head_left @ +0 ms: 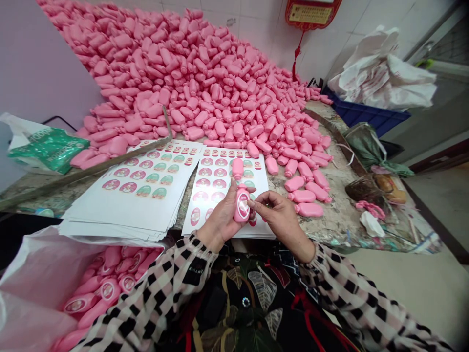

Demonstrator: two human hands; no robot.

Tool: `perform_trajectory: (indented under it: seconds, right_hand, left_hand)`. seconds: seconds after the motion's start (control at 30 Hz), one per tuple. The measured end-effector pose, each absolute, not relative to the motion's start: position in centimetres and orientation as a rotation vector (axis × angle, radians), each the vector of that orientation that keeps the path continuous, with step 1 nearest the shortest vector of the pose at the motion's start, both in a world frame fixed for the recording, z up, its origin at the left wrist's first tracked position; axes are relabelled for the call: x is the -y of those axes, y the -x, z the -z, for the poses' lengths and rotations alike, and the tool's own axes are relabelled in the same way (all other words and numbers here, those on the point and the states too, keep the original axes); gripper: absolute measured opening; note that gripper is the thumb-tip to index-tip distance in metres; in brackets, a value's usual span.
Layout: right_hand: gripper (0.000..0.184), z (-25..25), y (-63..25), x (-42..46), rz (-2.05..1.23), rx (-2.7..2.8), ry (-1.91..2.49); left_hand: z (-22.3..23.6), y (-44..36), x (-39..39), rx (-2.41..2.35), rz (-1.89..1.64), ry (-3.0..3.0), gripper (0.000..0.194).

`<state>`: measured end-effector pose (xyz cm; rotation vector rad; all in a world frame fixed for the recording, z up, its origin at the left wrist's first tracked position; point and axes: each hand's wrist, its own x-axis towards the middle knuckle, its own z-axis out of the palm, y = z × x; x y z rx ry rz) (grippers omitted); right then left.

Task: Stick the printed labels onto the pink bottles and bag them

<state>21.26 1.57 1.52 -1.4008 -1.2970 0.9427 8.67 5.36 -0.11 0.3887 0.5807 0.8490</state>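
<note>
My left hand (220,218) is closed round a small pink plastic bottle (242,204) with an oval label on its front, held upright over the table's near edge. My right hand (280,215) is at the bottle's right side, its fingertips pinched against the label. Under both hands lies a sheet of oval stickers (216,183), with one unlabelled pink bottle (238,167) lying on it. A thicker stack of sticker sheets (139,195) is to the left.
A huge heap of pink bottles (205,83) covers the back of the table. A white bag with labelled bottles (106,288) is at lower left. A blue crate (366,115) with white bags stands at right, a green packet (47,149) at left.
</note>
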Motion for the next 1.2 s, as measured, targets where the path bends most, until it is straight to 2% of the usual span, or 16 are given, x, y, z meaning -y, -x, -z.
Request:
perform_trajectory:
  seconds: [0.53,0.67,0.87,0.97,1.1,1.2]
  right_hand:
    - [0.026,-1.1,-21.4,-1.5,-0.987,1.271,1.413]
    - [0.025,-0.9,-21.6,-1.3,-1.059,1.268,1.429]
    - [0.023,-0.5,-22.1,-1.1,-0.930,1.319,1.512]
    - [0.021,-0.3,-22.2,-1.0,-0.942,1.346,1.517]
    - [0.022,-0.2,-22.6,-0.8,-0.830,1.451,1.567]
    - [0.017,-0.5,-23.7,-1.1,-0.695,1.589,1.568]
  left_hand:
    - [0.2,-8.8,-5.2,-0.559,-0.839,-0.415,0.058]
    - [0.2,-8.4,-5.2,-0.596,-0.748,-0.479,0.058]
    - [-0.1,-7.5,-4.9,-0.702,-0.593,-0.607,0.064]
    - [-0.3,-7.0,-4.7,-0.689,-0.549,-0.756,0.053]
    - [-0.5,-6.3,-4.6,-0.694,-0.523,-0.813,0.060]
    - [-0.7,-6.0,-4.5,-0.660,-0.498,-0.829,0.043]
